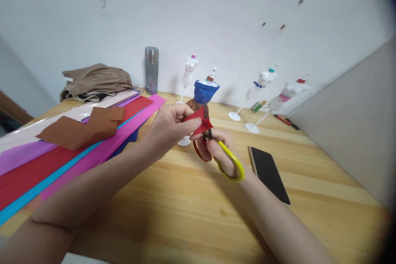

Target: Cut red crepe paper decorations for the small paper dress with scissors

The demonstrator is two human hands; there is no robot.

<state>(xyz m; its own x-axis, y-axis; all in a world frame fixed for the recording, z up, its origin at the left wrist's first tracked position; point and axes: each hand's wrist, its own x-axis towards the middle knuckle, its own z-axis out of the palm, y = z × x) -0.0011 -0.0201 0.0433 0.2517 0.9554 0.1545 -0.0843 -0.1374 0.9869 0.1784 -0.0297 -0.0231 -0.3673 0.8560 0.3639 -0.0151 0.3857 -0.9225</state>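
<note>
Near the middle of the view my left hand [173, 126] pinches a small folded piece of red fabric [199, 120]. My right hand [221, 150] is closed on scissors [235, 167] with yellow-edged handles, its fingers through the loops. The dark blades point away from me and lie at the red fabric, between both hands. Just behind the fabric stands a small white mannequin [214, 75] with a blue wrap [206, 90] and a brown band at its neck. Its lower part is partly hidden by my hands.
Strips of coloured fabric [139, 126] and a brown piece [102, 126] lie at left, with folded tan cloth [99, 80] behind. A grey bottle [152, 70], more mannequins [266, 78] and a black tablet [269, 173] are also on the table [185, 210].
</note>
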